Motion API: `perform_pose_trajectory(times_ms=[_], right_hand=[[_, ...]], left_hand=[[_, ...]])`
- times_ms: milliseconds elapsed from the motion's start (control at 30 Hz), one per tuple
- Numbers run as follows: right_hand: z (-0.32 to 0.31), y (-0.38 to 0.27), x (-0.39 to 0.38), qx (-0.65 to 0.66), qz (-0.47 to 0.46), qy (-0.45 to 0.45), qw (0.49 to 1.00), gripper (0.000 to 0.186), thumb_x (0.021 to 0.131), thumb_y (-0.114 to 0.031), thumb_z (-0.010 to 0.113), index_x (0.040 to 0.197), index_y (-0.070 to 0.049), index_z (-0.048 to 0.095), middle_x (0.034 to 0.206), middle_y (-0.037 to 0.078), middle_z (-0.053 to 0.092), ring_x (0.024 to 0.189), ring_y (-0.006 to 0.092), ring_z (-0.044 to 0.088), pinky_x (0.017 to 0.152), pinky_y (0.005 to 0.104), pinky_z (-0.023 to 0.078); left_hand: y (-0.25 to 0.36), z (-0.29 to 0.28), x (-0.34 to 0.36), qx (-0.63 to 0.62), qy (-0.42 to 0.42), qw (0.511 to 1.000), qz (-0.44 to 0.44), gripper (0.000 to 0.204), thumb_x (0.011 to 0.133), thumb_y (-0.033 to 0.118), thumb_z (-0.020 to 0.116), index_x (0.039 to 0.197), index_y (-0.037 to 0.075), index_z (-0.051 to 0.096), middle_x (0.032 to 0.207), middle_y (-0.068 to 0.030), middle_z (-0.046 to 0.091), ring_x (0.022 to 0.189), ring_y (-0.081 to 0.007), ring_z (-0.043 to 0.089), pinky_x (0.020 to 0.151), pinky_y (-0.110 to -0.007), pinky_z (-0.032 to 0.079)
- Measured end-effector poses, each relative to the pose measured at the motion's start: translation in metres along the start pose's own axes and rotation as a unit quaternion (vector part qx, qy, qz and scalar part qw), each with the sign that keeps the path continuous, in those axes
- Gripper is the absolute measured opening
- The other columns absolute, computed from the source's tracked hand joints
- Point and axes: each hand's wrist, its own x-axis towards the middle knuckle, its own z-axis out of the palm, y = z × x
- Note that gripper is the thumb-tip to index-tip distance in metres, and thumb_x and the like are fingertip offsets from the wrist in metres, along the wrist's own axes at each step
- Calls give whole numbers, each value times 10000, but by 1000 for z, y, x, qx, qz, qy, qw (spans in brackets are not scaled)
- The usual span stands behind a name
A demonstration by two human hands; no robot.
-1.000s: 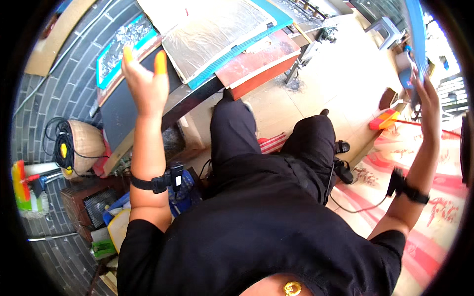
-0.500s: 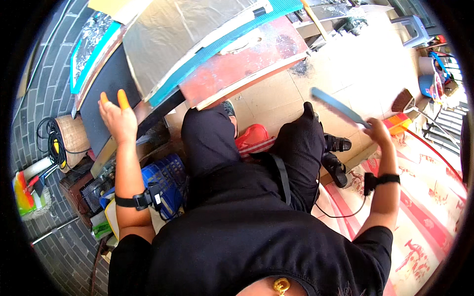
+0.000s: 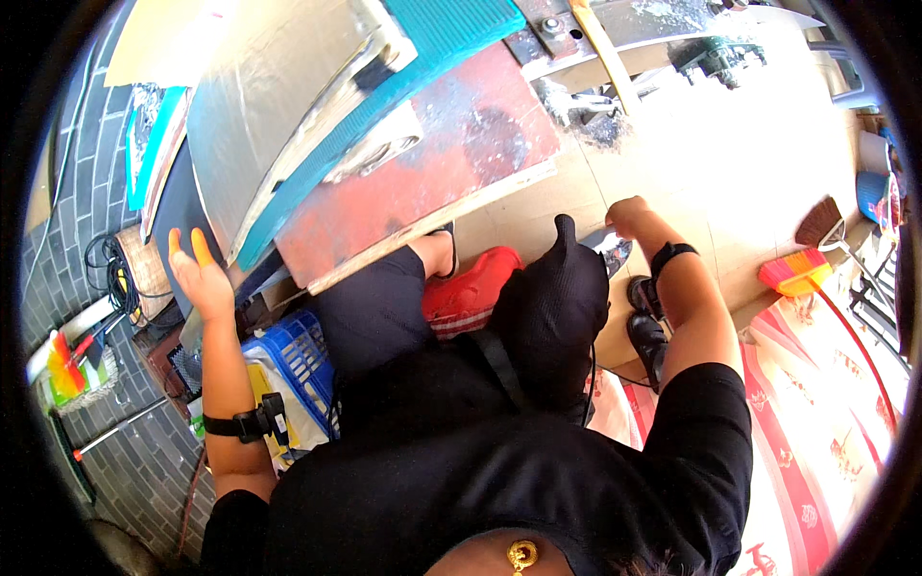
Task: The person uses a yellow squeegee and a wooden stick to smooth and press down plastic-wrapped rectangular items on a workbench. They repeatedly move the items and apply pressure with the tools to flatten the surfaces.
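My left hand (image 3: 203, 285) is raised with its fingers apart and holds nothing; two of its fingertips wear orange covers. It is beside the lower left edge of a grey sheet-covered board (image 3: 279, 106) and near a dark panel (image 3: 181, 200). Beyond my right knee, my right hand (image 3: 629, 218) is closed. The flat grey bar seen in it earlier is mostly hidden now; only a greyish patch shows beside the fingers. In front of me a worn red board (image 3: 451, 144) with a pale wooden edge lies beside a teal ribbed sheet (image 3: 461, 29).
A blue plastic basket (image 3: 300, 348) stands at my left, near coiled black cable (image 3: 113, 278). Something red (image 3: 471, 293) lies between my legs. Black sandals (image 3: 648, 341), an orange-red brush (image 3: 793, 272), a brown broom (image 3: 819, 221) and a red-white patterned cloth (image 3: 797, 451) are at right.
My right hand has swung forward and left, toward the knee, and the bar has dropped mostly out of sight. My left hand is slightly lower. The view has shifted, with the boards appearing closer.
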Motion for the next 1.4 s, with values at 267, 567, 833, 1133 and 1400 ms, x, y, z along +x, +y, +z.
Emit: perform_pose_trajectory(times_ms=[267, 567, 833, 1133, 1400], right_hand=[[-15, 18, 32, 252, 67, 268, 928, 199, 822, -175, 670, 1019, -192, 695, 960, 88, 686, 931, 320, 645, 793, 413, 512], [-44, -41, 56, 62, 37, 119, 990, 231, 861, -165, 612, 1080, -163, 684, 1122, 70, 677, 1097, 256, 632, 849, 443, 517], [-72, -13, 70, 248, -35, 264, 931, 229, 843, -249, 658, 1047, -147, 643, 982, 147, 669, 932, 370, 628, 790, 459, 511], [-41, -16, 11, 324, 176, 298, 880, 198, 889, -258, 603, 1052, -150, 633, 1033, 119, 647, 991, 319, 637, 791, 425, 523], [41, -9, -41, 281, 235, 218, 905, 179, 838, -207, 633, 998, -149, 689, 1005, 141, 678, 975, 336, 640, 807, 443, 517]], left_hand=[[3, -5, -5, -11, -17, 1000, -19, 466, 988, 266, 514, 1297, -80, 474, 1329, -221, 507, 1255, -348, 458, 1066, -393, 324], [1, -3, -2, -11, -26, 999, -28, 476, 987, 247, 514, 1320, -87, 452, 1336, -221, 500, 1264, -340, 451, 1072, -387, 318], [9, -4, -4, -14, -17, 999, -25, 456, 982, 230, 522, 1305, -87, 464, 1323, -222, 509, 1249, -350, 459, 1061, -391, 327], [3, 0, -5, -30, -5, 1000, -7, 439, 978, 222, 527, 1290, -82, 479, 1303, -217, 525, 1225, -356, 474, 1042, -394, 338], [4, 1, -2, -9, -2, 1000, 21, 433, 973, 227, 529, 1263, -92, 493, 1296, -223, 532, 1230, -368, 469, 1043, -406, 341]])
